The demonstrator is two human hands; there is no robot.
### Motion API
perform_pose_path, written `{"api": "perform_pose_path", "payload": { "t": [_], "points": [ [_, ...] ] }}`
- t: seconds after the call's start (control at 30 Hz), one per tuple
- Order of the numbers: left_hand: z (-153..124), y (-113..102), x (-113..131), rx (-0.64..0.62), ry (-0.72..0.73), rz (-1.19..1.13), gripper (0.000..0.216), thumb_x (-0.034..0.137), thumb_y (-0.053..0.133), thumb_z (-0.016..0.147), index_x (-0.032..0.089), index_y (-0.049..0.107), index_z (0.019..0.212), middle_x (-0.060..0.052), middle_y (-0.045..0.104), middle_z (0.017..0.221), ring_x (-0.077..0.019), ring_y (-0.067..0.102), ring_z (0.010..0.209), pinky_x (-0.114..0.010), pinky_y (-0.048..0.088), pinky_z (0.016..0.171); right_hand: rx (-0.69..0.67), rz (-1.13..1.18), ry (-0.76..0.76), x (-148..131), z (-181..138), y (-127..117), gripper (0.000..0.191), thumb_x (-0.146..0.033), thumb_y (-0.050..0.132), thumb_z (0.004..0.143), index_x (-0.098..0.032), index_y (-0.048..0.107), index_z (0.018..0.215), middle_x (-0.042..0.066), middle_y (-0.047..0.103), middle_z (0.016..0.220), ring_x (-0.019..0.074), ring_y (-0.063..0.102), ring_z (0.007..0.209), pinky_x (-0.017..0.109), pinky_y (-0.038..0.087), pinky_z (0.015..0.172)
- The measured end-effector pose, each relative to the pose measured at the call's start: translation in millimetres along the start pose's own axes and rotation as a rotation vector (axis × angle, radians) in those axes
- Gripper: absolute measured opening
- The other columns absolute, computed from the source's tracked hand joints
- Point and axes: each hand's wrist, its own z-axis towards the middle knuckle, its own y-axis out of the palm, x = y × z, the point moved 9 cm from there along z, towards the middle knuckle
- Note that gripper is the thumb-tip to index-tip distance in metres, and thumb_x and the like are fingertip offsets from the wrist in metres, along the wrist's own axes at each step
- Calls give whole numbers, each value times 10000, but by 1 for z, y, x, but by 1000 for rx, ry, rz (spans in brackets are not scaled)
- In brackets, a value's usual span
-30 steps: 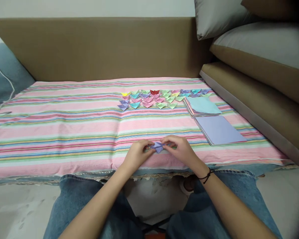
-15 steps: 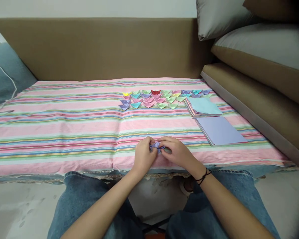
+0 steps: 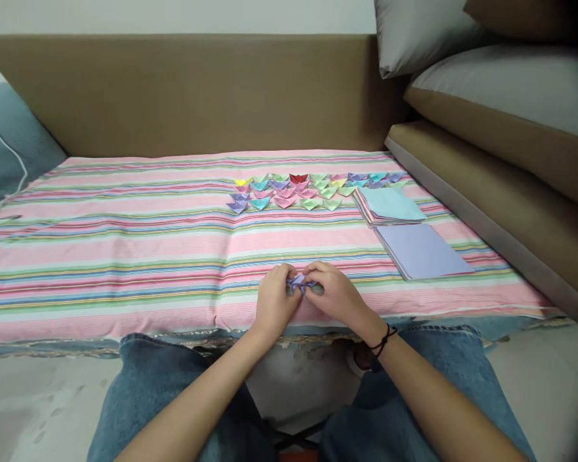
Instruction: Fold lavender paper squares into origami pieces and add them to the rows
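A small folded purple paper piece (image 3: 299, 281) rests near the front edge of the striped cloth (image 3: 125, 256). My left hand (image 3: 275, 301) pinches its left side with curled fingers. My right hand (image 3: 334, 294), with a black band at the wrist, pinches its right side. The two hands nearly meet over the paper and hide most of it. Farther back lie rows of several finished folded paper shapes (image 3: 298, 189) in pink, green, blue, purple, yellow and red.
Two stacks of square paper sit to the right: a light blue-topped stack (image 3: 392, 204) and a lilac-topped stack (image 3: 421, 250). Brown cushions (image 3: 501, 186) rise along the right, a brown backrest (image 3: 197, 96) behind. My knees in jeans are below the cloth edge.
My hands have drawn closer together over the purple paper, which is now more folded up and mostly covered. Everything else stays put.
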Motion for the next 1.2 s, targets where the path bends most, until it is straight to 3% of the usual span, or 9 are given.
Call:
{"api": "perform_pose_path", "payload": {
  "t": [0.1, 0.23, 0.33, 0.7, 1.07, 1.2],
  "points": [
    [0, -1, 5, -10, 40, 50, 176, 100, 523, 701, 200, 559, 842, -26, 574, 834, -185, 534, 802, -292, 415, 688, 3, -9, 23, 0, 1, 1, 151, -76, 550, 707, -181, 653, 737, 61, 627, 917, 203, 568, 886, 329, 461, 794],
    [-1, -5, 22, -13, 199, 219, 260, 116, 534, 736, 204, 582, 976, -68, 556, 1029, -215, 521, 908, -337, 413, 755, 7, 12, 41, 1, 1, -1, 170, -66, 542, 692, -181, 653, 752, 59, 625, 912, 199, 569, 885, 326, 455, 804],
    [-2, -5, 28, -38, 270, 361, 178, 157, 531, 773, 198, 603, 931, -81, 555, 1059, -234, 512, 918, -361, 406, 757, 5, 32, 43, 1, 1, -2, 183, -60, 534, 684, -178, 648, 765, 59, 619, 904, 196, 566, 881, 329, 452, 813],
    [2, 4, 23, -164, 207, 364, 150, 110, 512, 774, 178, 640, 815, -64, 622, 876, -214, 534, 809, -328, 407, 722, 85, 44, 80, 8, 0, 2, 165, -57, 542, 666, -197, 620, 704, 46, 631, 831, 196, 577, 839, 335, 455, 796],
    [8, 4, 17, -198, 116, 379, 162, 116, 499, 784, 170, 637, 717, -70, 624, 786, -212, 573, 789, -303, 416, 687, -6, -190, 217, 0, 7, 1, 91, -113, 551, 683, -193, 563, 640, 53, 633, 747, 204, 572, 742, 297, 406, 654],
    [9, 3, 14, -193, 84, 360, 155, 113, 503, 765, 177, 633, 712, -61, 620, 778, -205, 576, 770, -294, 419, 668, -18, -217, 187, 1, 10, 2, 95, -120, 566, 681, -195, 560, 624, 46, 626, 715, 199, 567, 715, 289, 392, 622]
  ]
}}
